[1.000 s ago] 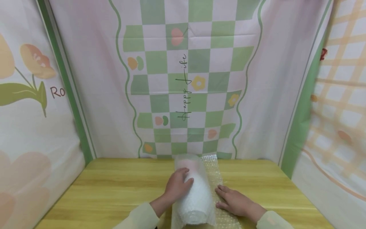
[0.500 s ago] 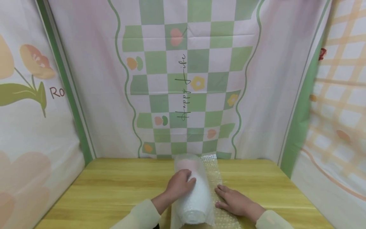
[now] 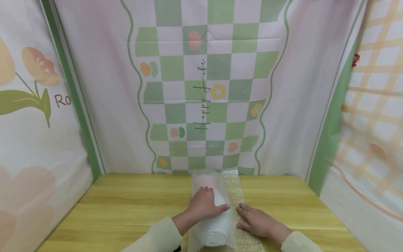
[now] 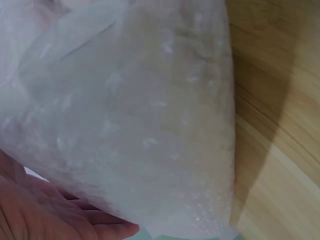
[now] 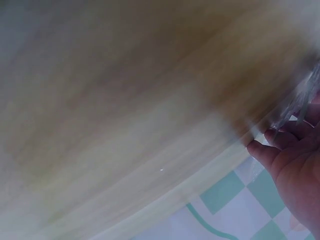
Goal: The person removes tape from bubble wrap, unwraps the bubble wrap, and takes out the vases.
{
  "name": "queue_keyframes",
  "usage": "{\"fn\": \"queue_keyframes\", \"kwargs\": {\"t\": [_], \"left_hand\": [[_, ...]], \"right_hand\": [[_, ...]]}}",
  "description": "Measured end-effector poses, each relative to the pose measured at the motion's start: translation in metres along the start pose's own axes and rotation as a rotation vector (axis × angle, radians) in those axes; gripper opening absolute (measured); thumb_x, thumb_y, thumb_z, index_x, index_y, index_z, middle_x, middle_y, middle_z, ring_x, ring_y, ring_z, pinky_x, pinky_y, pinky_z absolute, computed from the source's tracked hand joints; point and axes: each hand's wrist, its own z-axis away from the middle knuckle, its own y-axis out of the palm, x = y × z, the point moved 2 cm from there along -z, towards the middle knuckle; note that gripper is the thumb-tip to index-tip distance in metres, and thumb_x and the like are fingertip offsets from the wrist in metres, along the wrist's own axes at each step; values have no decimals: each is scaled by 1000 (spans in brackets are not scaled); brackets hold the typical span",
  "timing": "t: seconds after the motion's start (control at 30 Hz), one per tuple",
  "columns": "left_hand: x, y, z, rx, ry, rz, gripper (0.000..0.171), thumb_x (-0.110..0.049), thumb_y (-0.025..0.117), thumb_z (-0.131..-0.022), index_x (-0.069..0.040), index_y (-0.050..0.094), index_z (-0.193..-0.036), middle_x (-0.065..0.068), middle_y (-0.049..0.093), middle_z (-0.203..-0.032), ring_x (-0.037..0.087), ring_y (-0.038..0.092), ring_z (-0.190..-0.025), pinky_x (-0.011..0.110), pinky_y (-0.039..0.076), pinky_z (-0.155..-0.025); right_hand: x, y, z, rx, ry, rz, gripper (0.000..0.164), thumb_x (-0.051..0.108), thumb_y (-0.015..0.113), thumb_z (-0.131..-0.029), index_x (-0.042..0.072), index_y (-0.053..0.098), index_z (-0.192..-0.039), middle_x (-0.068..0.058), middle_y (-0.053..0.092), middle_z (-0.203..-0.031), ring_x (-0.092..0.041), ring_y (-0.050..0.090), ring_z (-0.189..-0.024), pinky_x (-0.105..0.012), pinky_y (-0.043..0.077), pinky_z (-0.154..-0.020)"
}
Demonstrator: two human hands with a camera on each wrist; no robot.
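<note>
A white, roughly cylindrical object with a pinkish far end lies lengthwise on the table inside bubble wrap, forming a wrapped bundle [image 3: 214, 229]. The kind of object inside is hidden by the film. My left hand [image 3: 204, 206] rests over the top of the bundle, thumb stretched out to the right. In the left wrist view its fingers [image 4: 107, 226] lie nearly straight along the bundle's side. To the right, my right hand [image 3: 256, 220] rests with extended fingers on the flat loose bubble wrap sheet [image 3: 233, 185], apart from the bundle.
The wood-grain table [image 3: 135, 196] extends to both sides of the bundle. A green-and-white checked cloth [image 3: 196, 115] hangs behind it, and patterned cloths stand at left and right. The bundle's far end is close to the back cloth.
My left hand has slid rightward over the top of the bundle, its thumb now spread toward the right side. My right hand and the loose wrap stay in place.
</note>
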Motion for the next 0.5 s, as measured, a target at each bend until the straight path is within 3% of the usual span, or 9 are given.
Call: {"fn": "queue_keyframes", "kwargs": {"t": [0.3,0.5], "left_hand": [[-8,2,1,9,-11,-32,93,-67,74,-69,10,58,-117,21,57,-115,38,49,-119,43,43,-100],[-7,4,1,-5,-16,-17,92,-61,79,-69,11,55,-121,23,55,-119,38,48,-121,44,42,-102]], "right_hand": [[-1,1,-1,17,30,-27,70,49,52,-97,-8,48,-137,-30,42,-142,-44,46,-125,-58,41,-98],[-1,1,-1,8,32,-22,70,48,52,-97,-9,48,-137,-30,41,-142,-44,46,-125,-59,40,-98]]}}
